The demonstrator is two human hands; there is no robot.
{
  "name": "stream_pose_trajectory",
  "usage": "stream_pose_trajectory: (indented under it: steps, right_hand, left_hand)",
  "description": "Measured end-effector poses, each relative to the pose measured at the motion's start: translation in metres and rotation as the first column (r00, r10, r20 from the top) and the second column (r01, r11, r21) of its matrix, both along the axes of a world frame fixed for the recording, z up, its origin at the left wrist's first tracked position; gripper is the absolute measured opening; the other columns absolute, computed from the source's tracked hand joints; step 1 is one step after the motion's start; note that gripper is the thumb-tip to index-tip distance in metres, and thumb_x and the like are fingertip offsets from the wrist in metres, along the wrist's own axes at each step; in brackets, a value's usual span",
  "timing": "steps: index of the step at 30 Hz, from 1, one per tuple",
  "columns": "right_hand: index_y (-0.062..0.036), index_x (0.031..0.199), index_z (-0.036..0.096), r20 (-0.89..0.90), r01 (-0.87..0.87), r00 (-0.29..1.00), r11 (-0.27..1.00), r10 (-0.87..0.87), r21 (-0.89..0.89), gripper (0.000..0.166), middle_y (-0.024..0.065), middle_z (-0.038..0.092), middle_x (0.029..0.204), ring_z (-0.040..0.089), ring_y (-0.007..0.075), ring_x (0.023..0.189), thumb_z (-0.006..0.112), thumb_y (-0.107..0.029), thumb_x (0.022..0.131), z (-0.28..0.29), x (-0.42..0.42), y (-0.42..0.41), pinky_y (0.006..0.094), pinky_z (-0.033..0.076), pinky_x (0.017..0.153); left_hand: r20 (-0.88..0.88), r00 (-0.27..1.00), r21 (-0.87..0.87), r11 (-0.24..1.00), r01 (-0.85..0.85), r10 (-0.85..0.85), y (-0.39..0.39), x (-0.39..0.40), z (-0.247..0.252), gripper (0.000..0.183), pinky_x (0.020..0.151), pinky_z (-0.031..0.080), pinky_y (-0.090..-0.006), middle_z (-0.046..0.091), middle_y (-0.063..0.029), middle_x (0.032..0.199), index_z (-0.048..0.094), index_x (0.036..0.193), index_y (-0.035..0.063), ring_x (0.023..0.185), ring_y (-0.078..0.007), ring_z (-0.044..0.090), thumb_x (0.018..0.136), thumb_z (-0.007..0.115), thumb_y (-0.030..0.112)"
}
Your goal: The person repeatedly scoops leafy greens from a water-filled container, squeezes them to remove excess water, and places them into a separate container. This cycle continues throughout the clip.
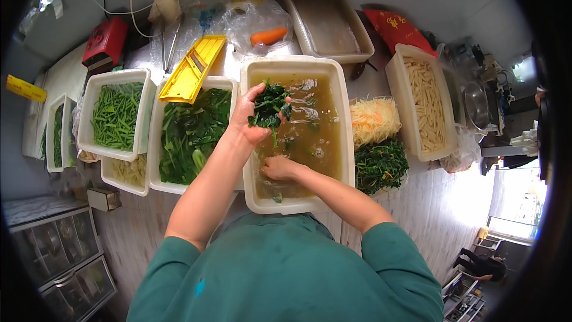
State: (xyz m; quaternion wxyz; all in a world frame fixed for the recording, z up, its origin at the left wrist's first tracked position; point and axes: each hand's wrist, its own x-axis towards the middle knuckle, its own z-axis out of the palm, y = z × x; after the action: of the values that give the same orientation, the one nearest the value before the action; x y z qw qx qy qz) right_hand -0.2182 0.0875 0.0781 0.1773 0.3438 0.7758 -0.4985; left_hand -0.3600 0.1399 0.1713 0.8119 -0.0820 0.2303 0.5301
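Observation:
My left hand [255, 116] is raised over a white plastic tub [292, 208] of cloudy brownish water, its fingers around a bunch of wet leafy greens [270, 105]. Lower in the same tub, my right hand [279, 167] dips its fingers into the water near the left wall; what those fingers touch is hidden. A few loose leaves [277, 197] float there. Left of this tub stands another with greens in water [181, 138], a yellow plastic slicer [194, 69] lying across its far rim. To the right are shredded pale and orange vegetables [374, 120] and a heap of dark chopped greens [381, 165].
Cut green beans [117, 116] fill a tub at left; pale strips [422, 103] fill one at right. Behind are a carrot [268, 36] on a plastic bag, a shallow container [328, 22] and a red box-shaped device [105, 42]. A person [482, 266] is far off, lower right.

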Motion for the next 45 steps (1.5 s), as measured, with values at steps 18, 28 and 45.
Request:
stream_pose_trajectory:
  steps: [18, 28, 45]
  right_hand:
    - [-0.0016, 0.096, 0.054, -0.381, 0.015, 0.924, 0.993, 0.030, 0.114, 0.023, 0.0202, 0.057, 0.091, 0.054, 0.0402, 0.085, 0.057, -0.002, 0.073, 0.160, 0.053, 0.000, 0.0439, 0.045, 0.074]
    - [-0.0045, 0.100, 0.053, -0.079, 0.020, 0.991, 0.456, 0.109, 0.890, 0.030, 0.0166, 0.051, 0.093, 0.054, 0.0341, 0.095, 0.059, -0.003, 0.071, 0.143, 0.040, -0.010, 0.0381, 0.048, 0.075]
    - [-0.0047, 0.112, 0.058, 0.146, 0.238, 0.921, 0.817, -0.362, 0.526, 0.034, 0.0255, 0.041, 0.131, 0.038, 0.0462, 0.121, 0.047, -0.013, 0.081, 0.037, 0.047, 0.181, 0.0484, 0.035, 0.098]
  left_hand:
    - [-0.022, 0.988, -0.177, 0.973, 0.147, -0.153, -0.033, 0.025, -0.056, 0.033, 0.058, 0.052, -0.0369, 0.063, -0.0197, 0.088, 0.054, 0.099, 0.0042, 0.074, -0.0294, 0.061, 0.092, 0.046, 0.035]
    - [0.070, 0.994, -0.042, 0.995, 0.092, -0.089, -0.060, 0.053, -0.038, 0.039, 0.091, 0.045, -0.0429, 0.062, -0.0096, 0.106, 0.059, 0.109, 0.0097, 0.101, -0.0264, 0.058, 0.091, 0.047, 0.043]
    - [0.048, 0.998, 0.033, 0.998, -0.044, 0.043, -0.036, 0.000, -0.028, 0.043, 0.059, 0.055, -0.0384, 0.062, -0.0228, 0.100, 0.054, 0.113, 0.0013, 0.082, -0.0327, 0.063, 0.091, 0.045, 0.037]
